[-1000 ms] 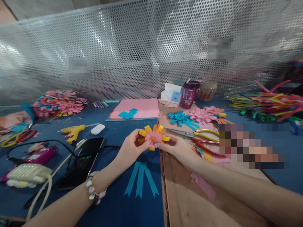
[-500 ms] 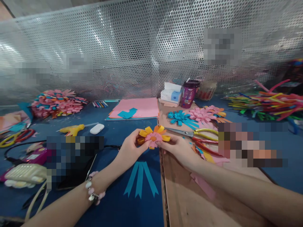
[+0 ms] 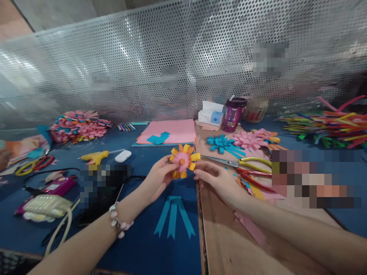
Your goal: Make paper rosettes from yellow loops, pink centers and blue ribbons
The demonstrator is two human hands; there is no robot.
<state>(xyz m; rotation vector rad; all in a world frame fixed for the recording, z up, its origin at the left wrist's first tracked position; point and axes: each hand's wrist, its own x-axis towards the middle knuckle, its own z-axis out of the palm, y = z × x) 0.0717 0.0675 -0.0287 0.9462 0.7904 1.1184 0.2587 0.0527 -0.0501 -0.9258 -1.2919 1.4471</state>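
Note:
My left hand (image 3: 160, 173) pinches the left side of a paper flower (image 3: 182, 162), which has looped yellow and orange petals, a ruffled pink layer and an orange centre. Its face tilts toward me. At the flower's lower right edge is my right hand (image 3: 219, 177), fingers curved and slightly apart; whether a fingertip touches a petal I cannot tell. Below the hands, a blue paper ribbon tail (image 3: 174, 217) with three notched strips lies on the blue tabletop. Behind my right hand lie scissors (image 3: 252, 168) with yellow and red handles.
Finished blue (image 3: 220, 144) and pink flowers (image 3: 249, 140) lie at the right. Pink paper sheets (image 3: 169, 129), a yellow glue gun (image 3: 96, 156), a white earbud case (image 3: 123, 156) and a flower pile (image 3: 82, 128) are farther back. A purple cup (image 3: 233, 116) stands near a perforated metal screen (image 3: 149, 57).
The flower has turned and tilted to face me more fully. My right hand's thumb has drawn back from the flower's pink middle to its right edge. My left hand keeps its hold.

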